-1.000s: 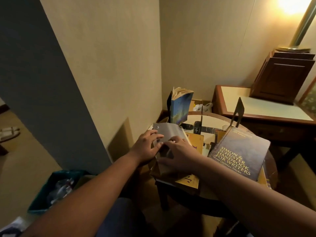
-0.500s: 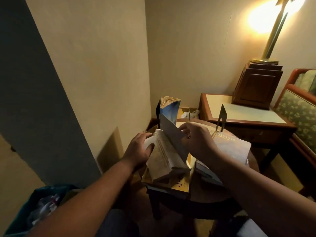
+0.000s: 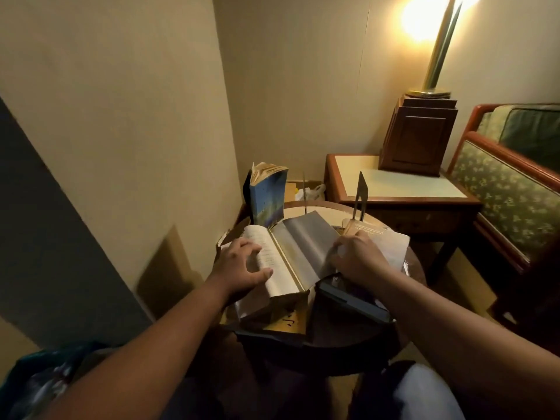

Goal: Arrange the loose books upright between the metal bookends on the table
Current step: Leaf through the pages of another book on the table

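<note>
The upright paperback [image 3: 269, 198] has a blue cover, yellowed pages; the open book [image 3: 306, 242] shows grey inner cover, cream pages; armchair upholstery [image 3: 503, 192] is green with a pale floral pattern; side table [image 3: 394, 199] is reddish-brown, cream-topped.

Dim, warm room. Only source is the lamp [image 3: 422, 18] top right, with blown-out glare. Wall [image 3: 121, 116] is evenly lit, with a hard shadow patch low down. Counter [image 3: 333, 344] front is in deep shadow. Wide-angle bend at edges; lower corners soft and murky.
</note>
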Demonstrator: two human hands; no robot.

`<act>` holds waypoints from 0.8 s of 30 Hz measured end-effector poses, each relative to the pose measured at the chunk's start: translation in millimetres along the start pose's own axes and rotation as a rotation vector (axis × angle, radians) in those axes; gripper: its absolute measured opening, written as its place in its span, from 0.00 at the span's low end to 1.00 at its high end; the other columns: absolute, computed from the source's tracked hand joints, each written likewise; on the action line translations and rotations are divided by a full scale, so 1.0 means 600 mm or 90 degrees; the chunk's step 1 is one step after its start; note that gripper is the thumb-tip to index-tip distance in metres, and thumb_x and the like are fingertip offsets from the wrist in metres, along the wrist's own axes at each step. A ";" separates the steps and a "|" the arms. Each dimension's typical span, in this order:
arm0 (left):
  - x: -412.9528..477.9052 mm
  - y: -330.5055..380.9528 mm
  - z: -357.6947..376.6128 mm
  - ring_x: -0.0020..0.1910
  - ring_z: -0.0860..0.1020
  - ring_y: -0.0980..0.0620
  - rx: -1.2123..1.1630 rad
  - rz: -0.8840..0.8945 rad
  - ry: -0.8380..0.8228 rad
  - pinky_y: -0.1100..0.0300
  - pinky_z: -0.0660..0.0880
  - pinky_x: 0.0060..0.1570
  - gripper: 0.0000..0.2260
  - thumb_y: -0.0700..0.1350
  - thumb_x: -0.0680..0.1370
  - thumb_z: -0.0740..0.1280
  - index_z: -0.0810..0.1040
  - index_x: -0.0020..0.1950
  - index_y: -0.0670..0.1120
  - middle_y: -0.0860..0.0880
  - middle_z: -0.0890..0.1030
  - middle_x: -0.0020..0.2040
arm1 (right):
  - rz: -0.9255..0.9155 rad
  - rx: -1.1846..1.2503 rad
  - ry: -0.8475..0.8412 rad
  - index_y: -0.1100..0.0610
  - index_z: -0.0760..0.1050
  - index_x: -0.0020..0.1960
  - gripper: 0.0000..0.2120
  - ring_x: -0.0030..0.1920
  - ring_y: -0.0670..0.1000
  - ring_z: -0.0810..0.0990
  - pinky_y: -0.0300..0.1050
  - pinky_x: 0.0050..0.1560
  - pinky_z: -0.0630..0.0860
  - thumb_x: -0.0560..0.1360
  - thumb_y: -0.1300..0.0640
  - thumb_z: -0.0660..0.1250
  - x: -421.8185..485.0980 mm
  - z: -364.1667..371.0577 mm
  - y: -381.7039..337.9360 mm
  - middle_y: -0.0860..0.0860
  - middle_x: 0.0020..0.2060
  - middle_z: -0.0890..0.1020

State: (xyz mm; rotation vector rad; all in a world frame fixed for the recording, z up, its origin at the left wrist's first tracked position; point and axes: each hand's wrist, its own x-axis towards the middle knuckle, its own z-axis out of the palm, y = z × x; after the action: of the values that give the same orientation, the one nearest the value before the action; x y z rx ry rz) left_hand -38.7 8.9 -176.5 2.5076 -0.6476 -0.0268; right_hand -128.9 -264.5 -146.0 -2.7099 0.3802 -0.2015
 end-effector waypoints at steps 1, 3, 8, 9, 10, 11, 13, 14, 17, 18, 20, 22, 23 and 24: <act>0.002 -0.002 0.000 0.69 0.66 0.47 -0.001 0.003 0.002 0.48 0.67 0.67 0.35 0.68 0.68 0.68 0.72 0.70 0.52 0.51 0.68 0.71 | 0.000 -0.013 -0.001 0.47 0.79 0.54 0.09 0.53 0.53 0.73 0.52 0.56 0.78 0.75 0.47 0.69 -0.001 0.003 0.000 0.52 0.55 0.72; 0.006 -0.006 -0.002 0.69 0.66 0.48 -0.006 0.011 0.004 0.49 0.66 0.67 0.31 0.63 0.70 0.72 0.73 0.70 0.52 0.52 0.68 0.71 | -0.009 -0.064 -0.015 0.44 0.78 0.58 0.12 0.59 0.57 0.70 0.57 0.59 0.76 0.75 0.45 0.68 -0.003 0.005 -0.004 0.54 0.59 0.71; 0.014 -0.020 -0.023 0.71 0.67 0.51 -0.069 0.001 -0.044 0.48 0.67 0.69 0.28 0.56 0.70 0.76 0.74 0.69 0.53 0.54 0.68 0.73 | -0.147 -0.135 -0.052 0.46 0.73 0.68 0.19 0.72 0.59 0.63 0.57 0.66 0.72 0.77 0.49 0.66 -0.006 0.001 -0.032 0.53 0.73 0.65; 0.016 -0.024 -0.029 0.71 0.67 0.51 -0.079 -0.004 -0.056 0.48 0.68 0.69 0.28 0.56 0.70 0.76 0.75 0.68 0.54 0.54 0.68 0.74 | -0.193 -0.128 -0.069 0.47 0.73 0.68 0.19 0.72 0.58 0.65 0.55 0.66 0.72 0.78 0.51 0.65 -0.006 0.003 -0.037 0.52 0.73 0.66; 0.017 -0.028 -0.034 0.71 0.68 0.51 -0.088 -0.010 -0.066 0.48 0.68 0.69 0.27 0.56 0.70 0.76 0.75 0.67 0.55 0.55 0.68 0.74 | -0.231 -0.118 -0.093 0.48 0.73 0.69 0.18 0.71 0.57 0.67 0.54 0.66 0.73 0.79 0.53 0.64 -0.007 0.006 -0.041 0.52 0.72 0.68; 0.018 -0.031 -0.039 0.71 0.68 0.51 -0.095 -0.016 -0.071 0.49 0.69 0.68 0.27 0.55 0.69 0.76 0.75 0.66 0.56 0.56 0.68 0.75 | -0.258 -0.108 -0.114 0.48 0.74 0.69 0.18 0.70 0.56 0.69 0.53 0.65 0.74 0.79 0.54 0.64 -0.009 0.009 -0.044 0.51 0.71 0.70; 0.019 -0.033 -0.046 0.70 0.69 0.50 -0.101 -0.027 -0.069 0.51 0.69 0.66 0.26 0.53 0.69 0.77 0.76 0.66 0.56 0.55 0.69 0.74 | -0.281 -0.104 -0.138 0.48 0.73 0.70 0.18 0.67 0.53 0.72 0.51 0.64 0.74 0.80 0.54 0.63 -0.010 0.018 -0.045 0.50 0.68 0.73; 0.019 -0.033 -0.046 0.70 0.69 0.50 -0.105 -0.032 -0.064 0.52 0.69 0.65 0.27 0.53 0.69 0.77 0.75 0.67 0.56 0.54 0.69 0.74 | -0.285 -0.106 -0.140 0.48 0.73 0.70 0.18 0.66 0.53 0.72 0.50 0.64 0.74 0.81 0.54 0.62 -0.011 0.022 -0.044 0.49 0.67 0.74; 0.013 -0.027 -0.044 0.68 0.70 0.49 -0.124 -0.045 -0.034 0.54 0.69 0.61 0.26 0.52 0.70 0.76 0.75 0.67 0.54 0.50 0.72 0.70 | -0.287 -0.107 -0.126 0.47 0.72 0.71 0.18 0.66 0.52 0.72 0.50 0.66 0.72 0.81 0.54 0.60 -0.013 0.031 -0.037 0.49 0.67 0.74; 0.010 -0.024 -0.042 0.68 0.70 0.49 -0.131 -0.045 -0.023 0.54 0.69 0.61 0.25 0.51 0.71 0.76 0.75 0.67 0.53 0.50 0.72 0.70 | -0.285 -0.107 -0.122 0.46 0.72 0.71 0.18 0.67 0.52 0.72 0.50 0.67 0.71 0.82 0.53 0.60 -0.014 0.034 -0.035 0.48 0.68 0.74; 0.004 -0.016 -0.039 0.67 0.70 0.49 -0.138 -0.033 0.005 0.56 0.69 0.59 0.23 0.50 0.73 0.75 0.76 0.67 0.52 0.50 0.73 0.69 | -0.284 -0.102 -0.116 0.45 0.71 0.70 0.18 0.68 0.52 0.71 0.51 0.68 0.70 0.82 0.53 0.59 -0.016 0.038 -0.033 0.47 0.68 0.74; 0.002 -0.008 -0.039 0.66 0.71 0.50 -0.148 -0.017 0.037 0.58 0.70 0.57 0.19 0.49 0.75 0.72 0.76 0.66 0.52 0.49 0.74 0.68 | -0.283 -0.099 -0.115 0.44 0.72 0.70 0.17 0.68 0.52 0.71 0.51 0.68 0.70 0.82 0.54 0.59 -0.017 0.039 -0.033 0.47 0.68 0.74; 0.003 -0.005 -0.040 0.65 0.72 0.51 -0.156 -0.012 0.050 0.58 0.70 0.56 0.18 0.47 0.76 0.71 0.76 0.66 0.52 0.49 0.75 0.68 | -0.281 -0.097 -0.116 0.44 0.72 0.70 0.17 0.68 0.52 0.71 0.51 0.68 0.70 0.82 0.54 0.59 -0.017 0.039 -0.034 0.47 0.68 0.74; 0.005 -0.001 -0.042 0.65 0.73 0.51 -0.165 -0.007 0.058 0.59 0.70 0.56 0.17 0.46 0.77 0.70 0.76 0.66 0.52 0.49 0.75 0.67 | -0.278 -0.094 -0.116 0.45 0.72 0.70 0.17 0.68 0.52 0.71 0.51 0.68 0.70 0.82 0.54 0.59 -0.017 0.038 -0.034 0.47 0.68 0.74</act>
State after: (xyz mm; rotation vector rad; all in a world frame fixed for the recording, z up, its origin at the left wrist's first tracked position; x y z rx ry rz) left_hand -32.0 20.9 -155.1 2.2487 -0.5551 -0.0003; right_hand -129.3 -235.1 -159.7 -2.8935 -0.2636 -0.0453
